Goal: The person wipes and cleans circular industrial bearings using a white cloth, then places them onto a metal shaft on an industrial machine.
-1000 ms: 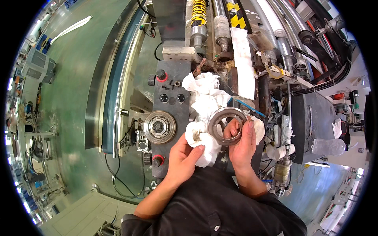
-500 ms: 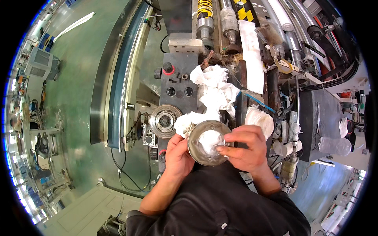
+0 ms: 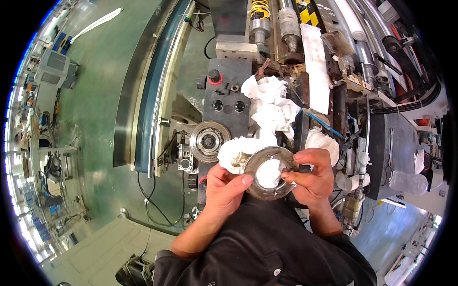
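Observation:
Close in front of my body I hold a round metal ring (image 3: 257, 190), a flange-like part with a wide rim. White cloth or paper (image 3: 268, 173) shows in its central opening; whether it lies inside or behind is hard to tell. My left hand (image 3: 226, 190) grips the left rim, thumb on top and the other fingers hidden behind. At the right rim, my right hand (image 3: 312, 177) pinches the ring, with a fingertip on the rim and the thumb at the opening beside the white cloth. Just past the ring lies a crumpled white rag (image 3: 234, 153) with a dirty patch.
Left of my hands sits a round bearing-like disc (image 3: 209, 141) on a dark machine block (image 3: 228, 76) with knobs and loose bolts. More crumpled white rags (image 3: 269, 107) lie ahead. Rollers (image 3: 291, 31) run away at the far side. A clear plastic bottle (image 3: 408, 182) stands off right.
My left thumb has come up onto the rim. My right fingers have shifted from the white cloth toward the ring's edge. The whole view has slid slightly rightward.

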Demonstrator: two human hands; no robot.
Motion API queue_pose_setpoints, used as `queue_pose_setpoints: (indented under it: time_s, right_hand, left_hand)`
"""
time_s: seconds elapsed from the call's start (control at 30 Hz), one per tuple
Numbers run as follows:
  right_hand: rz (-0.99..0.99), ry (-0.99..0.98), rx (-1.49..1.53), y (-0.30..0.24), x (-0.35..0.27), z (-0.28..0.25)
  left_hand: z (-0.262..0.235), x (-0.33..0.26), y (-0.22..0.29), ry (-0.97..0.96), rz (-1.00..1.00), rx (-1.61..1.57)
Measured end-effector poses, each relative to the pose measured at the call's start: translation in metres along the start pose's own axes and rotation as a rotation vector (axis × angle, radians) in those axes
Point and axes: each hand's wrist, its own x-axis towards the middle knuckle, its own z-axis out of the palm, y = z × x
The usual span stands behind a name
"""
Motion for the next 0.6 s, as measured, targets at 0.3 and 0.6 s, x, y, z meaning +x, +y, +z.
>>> queue_pose_setpoints:
  time_s: [0.3, 0.6]
  right_hand:
    - [0.115, 0.122, 0.154, 0.003, -0.008, 0.005]
    - [0.948, -0.174, 0.783, -0.017, -0.013, 0.002]
  left_hand:
    - [-0.002, 0.001, -0.004, -0.004, 0.028, 0.004]
    - [-0.005, 0.002, -0.009, 0.084, 0.054, 0.035]
